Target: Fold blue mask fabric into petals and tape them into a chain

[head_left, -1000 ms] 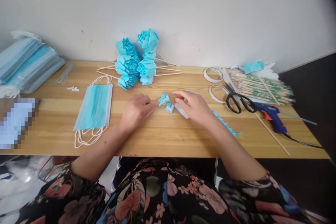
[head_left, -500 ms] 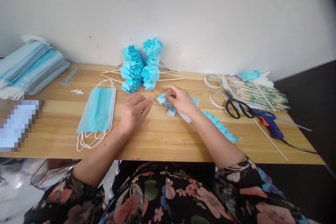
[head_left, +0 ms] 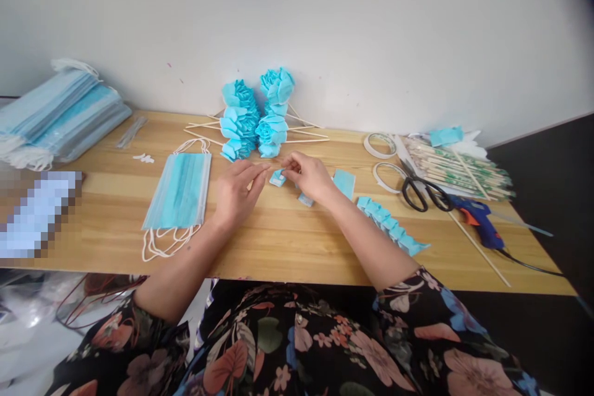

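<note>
My left hand is held over the middle of the table with its fingertips pinched together; anything between them is too small to make out. Close to it, my right hand grips a small folded blue fabric piece with a pale patch on it. Under that hand lies another small blue piece, partly hidden. A flat blue rectangle rests beside the right wrist, and a row of folded blue pieces lies by the right forearm. Left of my left hand is a stack of blue face masks.
Blue fabric flowers on sticks stand by the wall. At right are tape rolls, black-handled scissors, bundled wooden sticks and a blue glue gun. More masks, wires and white scraps lie left.
My right hand has moved slightly left toward my left hand, and a small blue piece has come away from the others with it. The whole view has shifted a little.
</note>
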`<act>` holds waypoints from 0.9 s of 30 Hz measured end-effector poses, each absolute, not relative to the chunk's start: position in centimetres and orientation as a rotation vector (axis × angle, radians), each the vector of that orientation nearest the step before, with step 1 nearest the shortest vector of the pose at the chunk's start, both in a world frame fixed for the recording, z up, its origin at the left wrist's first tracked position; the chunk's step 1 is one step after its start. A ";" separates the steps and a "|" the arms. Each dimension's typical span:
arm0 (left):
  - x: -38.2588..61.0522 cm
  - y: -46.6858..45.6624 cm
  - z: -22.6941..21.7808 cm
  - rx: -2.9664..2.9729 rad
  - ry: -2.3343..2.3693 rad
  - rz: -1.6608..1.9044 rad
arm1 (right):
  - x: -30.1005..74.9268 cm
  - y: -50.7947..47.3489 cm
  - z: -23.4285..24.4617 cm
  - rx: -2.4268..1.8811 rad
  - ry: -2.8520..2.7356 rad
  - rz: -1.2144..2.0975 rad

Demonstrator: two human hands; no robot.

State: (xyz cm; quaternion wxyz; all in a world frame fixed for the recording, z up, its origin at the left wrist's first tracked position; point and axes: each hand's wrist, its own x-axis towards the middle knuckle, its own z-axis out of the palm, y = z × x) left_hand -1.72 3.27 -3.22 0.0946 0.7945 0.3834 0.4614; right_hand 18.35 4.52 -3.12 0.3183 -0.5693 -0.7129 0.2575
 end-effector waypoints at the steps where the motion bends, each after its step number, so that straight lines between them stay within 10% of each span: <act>1: -1.7 3.3 -3.3 2.356 1.147 1.350 | 18.4 4.5 -3.2 -1.490 -1.848 0.698; 27: -1.6 4.6 -6.1 2.535 1.178 0.787 | 19.7 1.6 -1.1 -1.644 -2.121 0.148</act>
